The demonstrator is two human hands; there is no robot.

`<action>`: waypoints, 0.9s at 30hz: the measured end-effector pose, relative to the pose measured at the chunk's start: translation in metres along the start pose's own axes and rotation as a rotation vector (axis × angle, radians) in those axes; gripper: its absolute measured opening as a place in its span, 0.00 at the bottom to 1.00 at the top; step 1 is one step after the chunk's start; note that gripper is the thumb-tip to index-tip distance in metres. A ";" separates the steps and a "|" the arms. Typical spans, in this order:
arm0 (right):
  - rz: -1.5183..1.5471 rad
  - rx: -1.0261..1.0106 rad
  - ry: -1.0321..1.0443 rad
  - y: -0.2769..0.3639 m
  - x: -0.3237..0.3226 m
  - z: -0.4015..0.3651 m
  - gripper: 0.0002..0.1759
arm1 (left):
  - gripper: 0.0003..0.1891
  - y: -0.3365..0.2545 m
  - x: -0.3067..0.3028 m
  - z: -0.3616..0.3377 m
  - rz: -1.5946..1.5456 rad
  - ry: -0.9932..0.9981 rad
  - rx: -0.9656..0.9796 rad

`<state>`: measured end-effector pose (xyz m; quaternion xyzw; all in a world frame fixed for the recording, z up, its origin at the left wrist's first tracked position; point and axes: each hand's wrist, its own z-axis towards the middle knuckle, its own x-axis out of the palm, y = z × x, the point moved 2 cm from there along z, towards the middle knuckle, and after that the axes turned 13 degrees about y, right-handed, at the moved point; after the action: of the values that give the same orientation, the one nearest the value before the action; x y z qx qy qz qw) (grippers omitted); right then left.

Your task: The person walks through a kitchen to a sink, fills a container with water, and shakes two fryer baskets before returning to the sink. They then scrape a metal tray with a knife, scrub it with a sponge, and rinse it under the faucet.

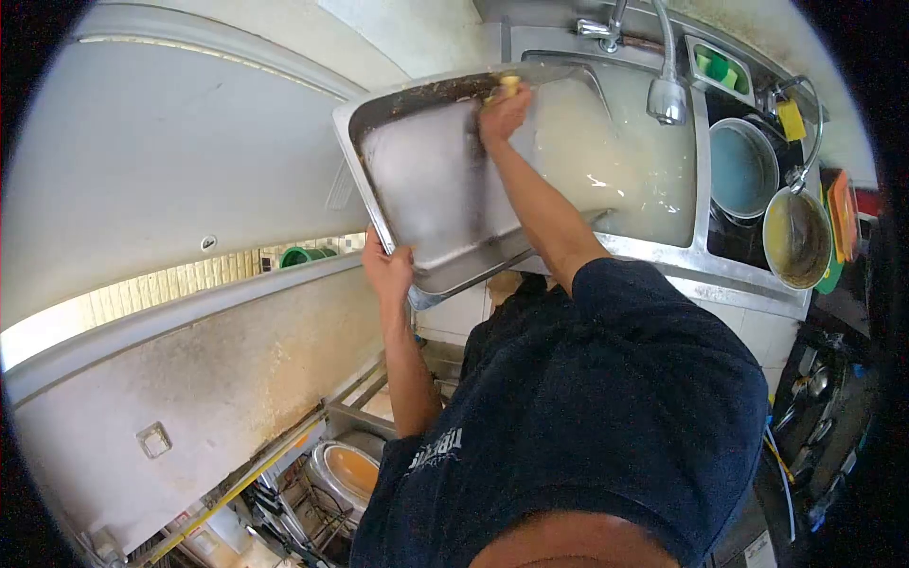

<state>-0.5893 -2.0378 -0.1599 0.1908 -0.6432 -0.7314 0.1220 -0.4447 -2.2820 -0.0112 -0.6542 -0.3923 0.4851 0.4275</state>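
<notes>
A large, deep metal pan (431, 180) is tilted over the left edge of the sink, with brown residue along its far inner wall. My left hand (388, 270) is closed on the pan's near left rim, thumb on the inside. Inside the pan, at the far wall, my right hand (505, 115) is closed around a yellow sponge (510, 85) and slightly blurred. Cloudy water (644, 161) fills the sink basin beside the pan, and part of the basin lies under the pan's right end.
A spray faucet (667, 99) hangs over the basin. To the right stand a pot (743, 168) of bluish water and a dirty pan (797, 237). A green scrubber (717, 68) lies in a small metal tray. At lower left is a rack with an orange-looking bowl (350, 470).
</notes>
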 end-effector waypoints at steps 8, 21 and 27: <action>-0.080 -0.614 0.304 0.071 -0.006 -0.019 0.13 | 0.19 0.009 -0.007 0.001 0.034 0.030 -0.057; 0.034 -0.536 0.194 0.071 -0.007 -0.014 0.14 | 0.17 0.019 -0.019 0.001 0.075 0.031 -0.010; 0.280 -0.591 0.502 0.125 0.044 -0.105 0.18 | 0.15 0.012 -0.014 -0.008 0.041 0.003 -0.019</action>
<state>-0.5910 -2.1683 -0.0524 0.2308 -0.3753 -0.7918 0.4229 -0.4386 -2.3003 -0.0167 -0.6668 -0.3827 0.4890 0.4120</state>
